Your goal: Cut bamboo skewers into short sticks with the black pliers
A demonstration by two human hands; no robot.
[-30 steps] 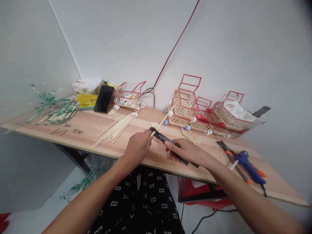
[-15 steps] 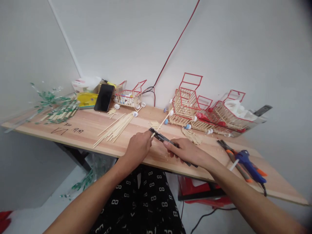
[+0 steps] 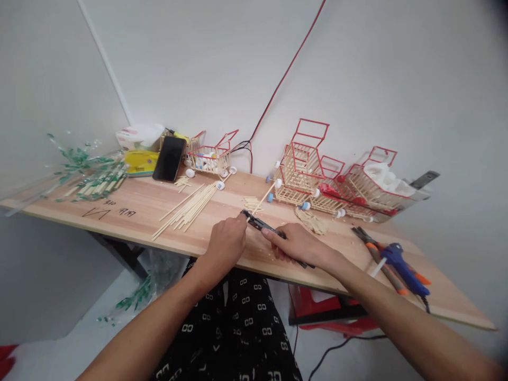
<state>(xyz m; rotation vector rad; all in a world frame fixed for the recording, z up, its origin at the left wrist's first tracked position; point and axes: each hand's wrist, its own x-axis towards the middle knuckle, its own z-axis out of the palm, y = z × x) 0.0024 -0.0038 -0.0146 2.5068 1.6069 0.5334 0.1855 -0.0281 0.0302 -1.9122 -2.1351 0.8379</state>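
Note:
My right hand [image 3: 297, 243] is wrapped round the handles of a dark cutting tool [image 3: 260, 224], which looks like pliers or cutters. Its jaws lie across a thin wooden stick [image 3: 266, 199] that slants up and away to the right. At the jaws, my left hand [image 3: 228, 239] is closed on the near end of this stick, its fingertips mostly hidden. Short cut stick pieces [image 3: 251, 203] lie just beyond the tool. Left of my left hand, several long sticks [image 3: 190, 210] are spread on the wooden table [image 3: 135, 225].
Small stick-built carts with red handles [image 3: 301, 164] stand at the back right, and another cart [image 3: 209, 159] stands back left beside a phone [image 3: 170, 159]. A blue glue gun [image 3: 405, 269] and orange-handled pliers [image 3: 383, 259] lie at right. Wrapped chopsticks [image 3: 101, 180] lie far left.
The cutting tool's handles have come closer together in my right hand. Both hands stay at nearly the same spot, with the stick still at the jaws.

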